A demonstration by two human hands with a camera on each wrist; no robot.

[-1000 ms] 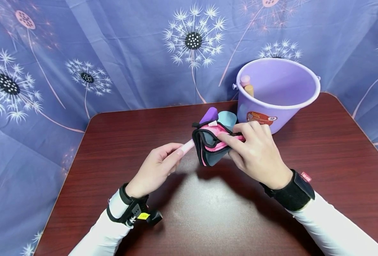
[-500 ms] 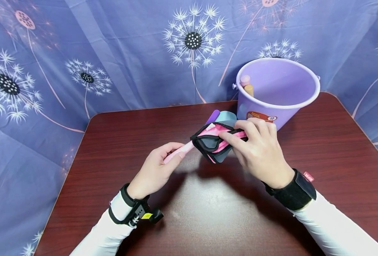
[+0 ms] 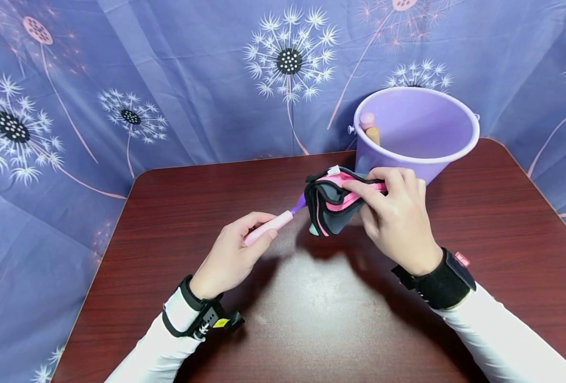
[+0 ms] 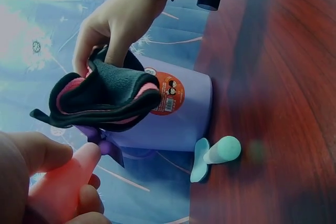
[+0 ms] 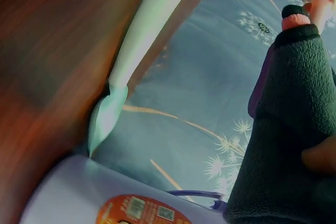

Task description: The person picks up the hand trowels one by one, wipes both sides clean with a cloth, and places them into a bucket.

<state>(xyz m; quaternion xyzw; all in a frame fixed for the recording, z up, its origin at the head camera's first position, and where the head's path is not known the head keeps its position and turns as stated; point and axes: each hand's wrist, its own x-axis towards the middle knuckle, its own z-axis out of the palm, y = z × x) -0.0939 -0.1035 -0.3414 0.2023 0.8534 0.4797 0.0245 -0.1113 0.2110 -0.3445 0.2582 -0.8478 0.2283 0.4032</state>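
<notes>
My left hand point(image 3: 230, 258) grips the pink handle point(image 3: 268, 227) of a toy shovel whose purple neck point(image 3: 299, 204) shows just beyond it. A folded grey and pink cloth point(image 3: 342, 215) with black edging covers the shovel's blade in the head view. Fingers and thumb of my right hand point(image 3: 400, 218) pinch that cloth; its near end gapes toward the left hand. On the table below lies a second toy shovel point(image 4: 222, 150), teal with a pale handle, clear in both wrist views. From the head only its handle end point(image 3: 314, 230) peeks out under the cloth.
Behind the right hand, at the back right, stands a lilac bucket point(image 3: 417, 157) with a pink-ended handle point(image 3: 367, 120) and a yellow one point(image 3: 373, 134) inside. The dark red table point(image 3: 311, 319) meets a blue dandelion-print curtain point(image 3: 206, 80).
The right hand has drawn the cloth up and to the right, baring the shovel's purple neck. The teal blade that showed behind the cloth is now hidden. The left hand has hardly moved.
</notes>
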